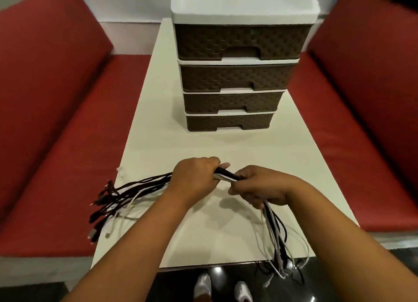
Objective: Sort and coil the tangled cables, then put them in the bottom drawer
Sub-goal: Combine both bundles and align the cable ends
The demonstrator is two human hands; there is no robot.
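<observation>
I have both hands on the cable bundle (227, 177) at lower centre of the frame, above the near end of the white table (158, 143). My left hand (194, 179) is fisted round the black and white cables, and my right hand (255, 188) is clamped round the same bundle just beside it, with only a short stretch showing between them. That stretch runs left to right. From my left hand the plug ends fan out to the lower left and over the table edge; from my right hand the rest hangs down past the near edge. The bottom drawer (228, 122) sits straight ahead at frame centre, closed, well apart from my hands. I judge coiling comes next, and neither hand is free for the drawer.
</observation>
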